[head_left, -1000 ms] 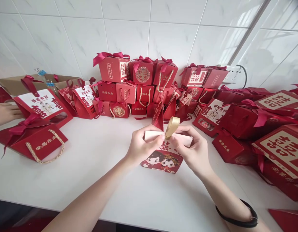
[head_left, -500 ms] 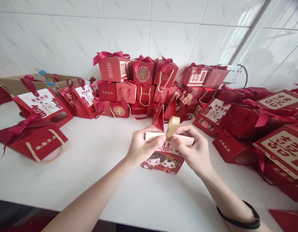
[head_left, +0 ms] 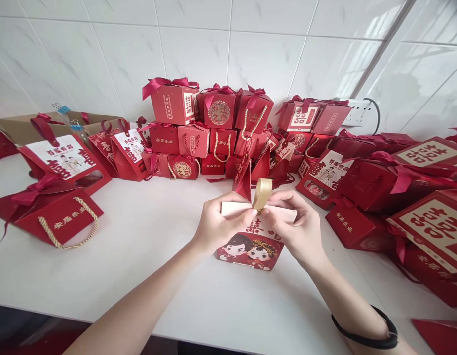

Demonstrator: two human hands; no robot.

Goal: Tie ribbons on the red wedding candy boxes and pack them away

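Observation:
A red box (head_left: 250, 250) with two cartoon faces on its front is between my hands over the white table. My left hand (head_left: 223, 222) pinches the left part of its pale top edge, thumb in front and fingers behind. On the right part of that edge, my right hand (head_left: 295, 222) grips in the same way. A gold ribbon loop (head_left: 263, 193) stands up between my two thumbs. The box's lower front shows below my hands; its back is hidden.
Stacked red gift boxes (head_left: 217, 111) line the tiled wall. More boxes (head_left: 432, 217) crowd the right side. At the left, a box with a rope handle (head_left: 73, 217) lies on the white table (head_left: 147, 217). A power strip (head_left: 358, 113) is behind.
The gold loop has shifted slightly left and looks more upright. The front of the box has tilted slightly. Both hands keep their hold in nearly the same place.

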